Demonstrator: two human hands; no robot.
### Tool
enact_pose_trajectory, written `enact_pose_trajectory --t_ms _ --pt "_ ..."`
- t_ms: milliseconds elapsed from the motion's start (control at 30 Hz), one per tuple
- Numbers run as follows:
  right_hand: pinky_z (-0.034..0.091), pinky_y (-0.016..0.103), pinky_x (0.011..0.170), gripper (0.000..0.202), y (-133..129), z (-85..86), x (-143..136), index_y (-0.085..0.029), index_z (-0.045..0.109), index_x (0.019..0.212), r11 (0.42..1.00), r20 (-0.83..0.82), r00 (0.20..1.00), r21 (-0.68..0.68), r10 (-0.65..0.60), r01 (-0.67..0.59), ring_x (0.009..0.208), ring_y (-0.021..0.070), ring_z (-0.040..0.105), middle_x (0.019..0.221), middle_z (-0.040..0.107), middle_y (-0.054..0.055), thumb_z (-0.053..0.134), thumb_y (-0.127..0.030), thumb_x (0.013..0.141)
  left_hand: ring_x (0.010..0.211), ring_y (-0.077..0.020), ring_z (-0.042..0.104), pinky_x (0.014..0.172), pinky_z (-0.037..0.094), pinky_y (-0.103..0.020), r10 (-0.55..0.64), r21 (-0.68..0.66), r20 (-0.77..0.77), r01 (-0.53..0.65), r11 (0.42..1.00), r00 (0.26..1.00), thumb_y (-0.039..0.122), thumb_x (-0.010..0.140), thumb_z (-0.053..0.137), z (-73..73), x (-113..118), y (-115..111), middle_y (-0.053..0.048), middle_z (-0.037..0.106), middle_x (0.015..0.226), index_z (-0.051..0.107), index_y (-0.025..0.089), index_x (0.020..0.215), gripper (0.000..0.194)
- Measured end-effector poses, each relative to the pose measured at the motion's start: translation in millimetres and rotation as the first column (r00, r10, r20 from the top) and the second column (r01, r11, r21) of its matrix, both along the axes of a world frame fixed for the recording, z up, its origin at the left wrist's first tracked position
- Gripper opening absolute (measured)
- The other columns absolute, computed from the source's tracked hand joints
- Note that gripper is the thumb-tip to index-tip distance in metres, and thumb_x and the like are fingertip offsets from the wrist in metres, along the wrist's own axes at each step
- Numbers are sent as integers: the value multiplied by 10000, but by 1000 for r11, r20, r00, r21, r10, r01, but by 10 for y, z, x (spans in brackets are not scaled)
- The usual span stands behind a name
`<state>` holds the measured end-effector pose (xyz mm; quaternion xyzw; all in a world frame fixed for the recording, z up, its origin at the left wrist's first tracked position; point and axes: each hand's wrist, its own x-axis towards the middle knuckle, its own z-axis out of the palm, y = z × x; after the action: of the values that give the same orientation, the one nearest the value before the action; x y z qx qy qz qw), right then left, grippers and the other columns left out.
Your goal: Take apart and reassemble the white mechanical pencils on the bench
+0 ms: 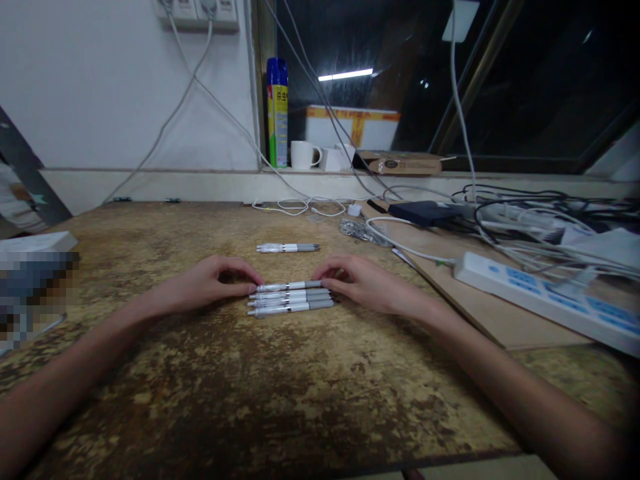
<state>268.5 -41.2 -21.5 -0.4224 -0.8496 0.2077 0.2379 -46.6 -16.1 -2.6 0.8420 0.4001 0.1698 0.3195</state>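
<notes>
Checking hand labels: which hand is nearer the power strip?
Right. The right hand lies between the pen row and the power strip; the left hand is beyond the pens.

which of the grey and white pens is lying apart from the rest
The single grey and white pen farther up the worn brown table, toward the window. The others form a row of four pens side by side between the left hand and right hand.

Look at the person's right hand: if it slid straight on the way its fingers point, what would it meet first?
The right hand points leftward at the row of pens, already at their grey ends. Beyond them lies the left hand.
</notes>
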Motion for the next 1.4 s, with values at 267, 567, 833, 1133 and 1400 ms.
enact_pose_trajectory --t_ms 267,567,833,1133,1400 --pt "515 347 832 212 -9 1 -15 -196 755 1044 1000 -3 1000 -14 6 -6 928 211 681 1038 752 73 568 -190 944 942 -244 684 823 511 -326 10 -24 4 -10 1000 1000 419 844 689 10 3 -5 -59 773 1026 806 285 992 232" --pt "501 322 806 218 -51 42 -32 -190 757 1030 1000 -13 1000 -7 -28 28 909 195 671 1021 755 57 559 -171 940 986 -239 678 889 506 -342 -2 -31 -41 1 1000 999 439 895 643 36 6 -18 -50 767 1062 783 246 1036 277" --pt "491 293 785 211 -57 51 -34 -206 743 1036 999 -2 999 -11 -39 39 887 171 664 1013 752 37 563 -157 937 1024 -231 673 914 492 -338 -5 -46 -62 2 999 998 411 930 612 33 16 -18 -48 759 1085 756 231 1057 264" --pt "489 288 787 206 -24 26 -30 -203 747 1023 1000 -4 1000 18 -25 25 893 171 670 1009 751 30 567 -158 936 981 -216 679 894 500 -323 7 -1 -54 -7 1000 999 444 936 605 -8 14 -10 -24 765 1053 765 250 1059 280" --pt "475 295 804 199 -79 58 -45 -210 740 1038 998 22 998 15 -65 65 918 174 663 1027 752 24 557 -195 963 999 -225 681 923 504 -339 46 -12 -4 -46 999 999 465 935 606 -54 30 -5 -30 767 1061 770 245 1056 300"
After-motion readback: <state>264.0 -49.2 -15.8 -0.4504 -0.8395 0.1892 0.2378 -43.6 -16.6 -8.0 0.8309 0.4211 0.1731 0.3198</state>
